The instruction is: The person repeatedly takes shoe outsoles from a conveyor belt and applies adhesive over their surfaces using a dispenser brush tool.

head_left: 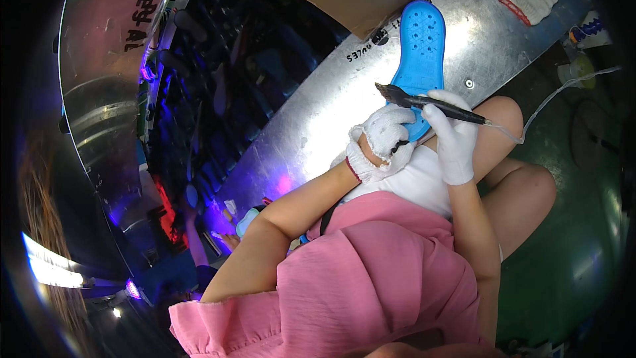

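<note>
We clamp the black brush (414, 101) in our right hand (454, 136), over the blue sole (422, 50). Our left hand (384, 142) curls against its near end — whether it grips, we cannot tell. The sole lies on the metal bench (318, 113).

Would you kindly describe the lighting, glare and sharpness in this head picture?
In the head view, white glare washes out part of the metal bench beside the blue sole, violet glow tints the dark left side, the rim fades to black, and the brush looks fairly sharp.
</note>
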The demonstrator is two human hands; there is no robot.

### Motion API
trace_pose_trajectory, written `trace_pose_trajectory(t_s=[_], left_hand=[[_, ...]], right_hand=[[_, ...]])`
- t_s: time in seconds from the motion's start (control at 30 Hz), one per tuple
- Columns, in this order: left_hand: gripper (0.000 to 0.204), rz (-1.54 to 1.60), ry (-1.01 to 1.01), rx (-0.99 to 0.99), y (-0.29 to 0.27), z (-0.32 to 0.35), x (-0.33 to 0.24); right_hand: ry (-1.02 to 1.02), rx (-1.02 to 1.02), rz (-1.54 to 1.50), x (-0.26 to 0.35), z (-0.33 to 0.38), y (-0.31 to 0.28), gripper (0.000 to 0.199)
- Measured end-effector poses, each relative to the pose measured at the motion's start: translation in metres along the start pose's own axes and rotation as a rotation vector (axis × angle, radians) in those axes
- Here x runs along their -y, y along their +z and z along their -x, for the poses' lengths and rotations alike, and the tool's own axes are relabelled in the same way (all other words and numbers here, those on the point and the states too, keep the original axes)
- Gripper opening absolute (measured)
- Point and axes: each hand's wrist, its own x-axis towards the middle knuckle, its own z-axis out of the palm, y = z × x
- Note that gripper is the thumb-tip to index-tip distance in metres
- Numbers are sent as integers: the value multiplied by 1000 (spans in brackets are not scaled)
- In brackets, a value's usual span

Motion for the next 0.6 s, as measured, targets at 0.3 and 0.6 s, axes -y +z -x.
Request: trace_pose_trajectory(t_s=[0.3, 0.6], left_hand=[[25, 5, -59, -123, -20, -7, -24], [58, 1894, -901, -519, -50, -6, -7]], right_hand=[[-91, -69, -7, 31, 4, 1, 22], [-282, -150, 295, 64, -3, 12, 17]])
